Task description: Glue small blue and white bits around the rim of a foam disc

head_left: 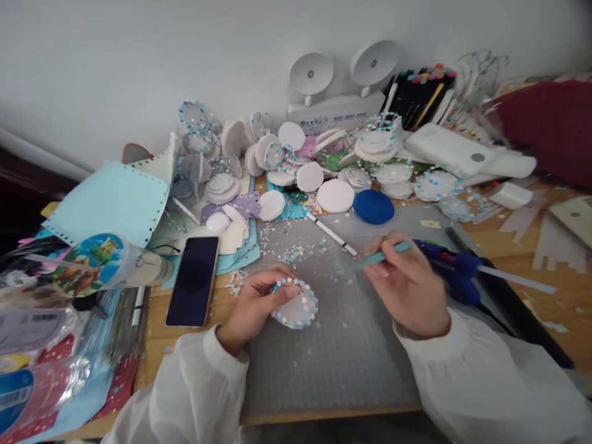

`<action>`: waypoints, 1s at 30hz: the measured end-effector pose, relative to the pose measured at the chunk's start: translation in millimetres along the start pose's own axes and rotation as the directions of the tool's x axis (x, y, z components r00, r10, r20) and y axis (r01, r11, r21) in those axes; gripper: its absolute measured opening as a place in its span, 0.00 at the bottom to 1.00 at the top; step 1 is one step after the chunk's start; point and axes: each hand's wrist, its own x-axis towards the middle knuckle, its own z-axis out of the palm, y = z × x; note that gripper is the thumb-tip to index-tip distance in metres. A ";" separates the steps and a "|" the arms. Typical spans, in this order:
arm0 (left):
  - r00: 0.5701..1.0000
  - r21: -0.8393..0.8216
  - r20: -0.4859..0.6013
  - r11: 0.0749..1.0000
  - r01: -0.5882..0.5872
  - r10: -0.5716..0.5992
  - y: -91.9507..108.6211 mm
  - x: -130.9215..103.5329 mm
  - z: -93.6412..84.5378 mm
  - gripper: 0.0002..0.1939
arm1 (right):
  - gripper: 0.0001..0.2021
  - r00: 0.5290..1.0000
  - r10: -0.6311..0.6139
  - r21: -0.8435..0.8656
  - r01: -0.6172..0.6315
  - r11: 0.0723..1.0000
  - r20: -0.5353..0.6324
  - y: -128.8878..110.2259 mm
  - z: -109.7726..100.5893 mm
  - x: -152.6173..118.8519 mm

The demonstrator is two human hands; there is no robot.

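Between the thumb and fingers of my left hand is a small round white disc, its rim ringed with tiny blue and white pieces. My right hand is closed around a thin teal tweezers-like tool; its tip is blurred and points left, apart from the disc. Both hands are over a grey cutting mat. Loose blue and white bits are scattered on the mat beyond the disc. A white pen lies between the hands, farther back.
A blue glue gun with its stick lies right of my right hand. A phone rests left of my left hand. Behind are a blue round lid, several white discs and a white two-headed lamp. A cup is at left.
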 end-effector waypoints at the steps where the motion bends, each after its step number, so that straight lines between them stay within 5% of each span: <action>1: 1.000 0.009 -0.012 1.000 0.020 -0.020 0.1 0.0 -0.2 0.03 | 0.10 0.998 0.053 0.000 -0.053 0.999 0.031 1.0 0.9 0.2; 8: 0.997 -0.013 -0.048 0.998 0.067 -0.068 -1.1 -0.9 0.4 0.07 | 0.11 0.938 0.311 0.020 -0.318 0.948 0.152 6.2 6.5 -3.7; 17: 0.998 -0.024 -0.050 0.999 0.027 -0.028 -1.8 0.8 4.0 0.02 | 0.09 0.900 0.375 -0.046 -0.374 0.926 0.223 4.6 2.3 -7.8; 24: 0.999 -0.040 -0.028 0.998 0.044 -0.045 -2.3 2.3 4.7 0.02 | 0.19 0.851 0.419 -0.174 -0.383 0.907 0.317 10.6 1.9 -9.6; 30: 0.998 -0.005 -0.002 0.998 0.057 -0.057 -1.9 1.5 3.9 0.03 | 0.22 0.818 0.431 -0.105 -0.425 0.899 0.380 -1.9 8.6 -10.5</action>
